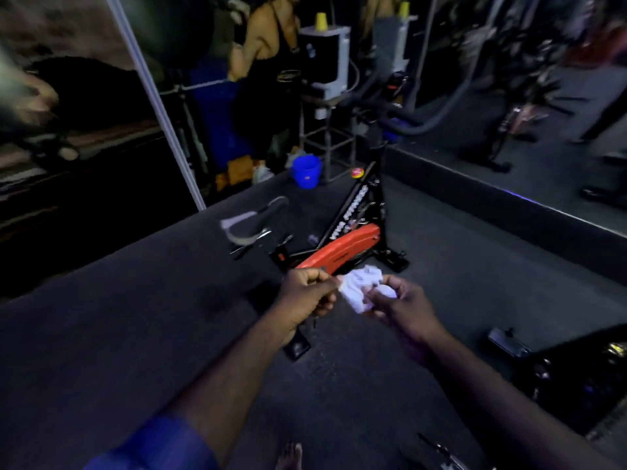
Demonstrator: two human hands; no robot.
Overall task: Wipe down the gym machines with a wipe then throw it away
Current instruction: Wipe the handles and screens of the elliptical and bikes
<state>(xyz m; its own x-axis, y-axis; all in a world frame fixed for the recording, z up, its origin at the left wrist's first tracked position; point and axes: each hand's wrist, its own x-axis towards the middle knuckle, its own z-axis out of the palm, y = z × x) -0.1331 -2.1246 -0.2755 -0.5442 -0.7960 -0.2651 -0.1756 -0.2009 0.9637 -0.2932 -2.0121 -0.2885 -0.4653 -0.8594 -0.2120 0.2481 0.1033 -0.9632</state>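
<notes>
Readying the wipe (pixel 359 289) seems the step in hand, so it is best spread or folded to a clean face before it meets the exercise bike (pixel 342 251) on the floor just beyond. The left hand (pixel 307 295), curled, pinches one edge of the crumpled white wipe. The right hand (pixel 403 308) grips the other side with bent fingers, so the wipe is held in the air between them.
</notes>
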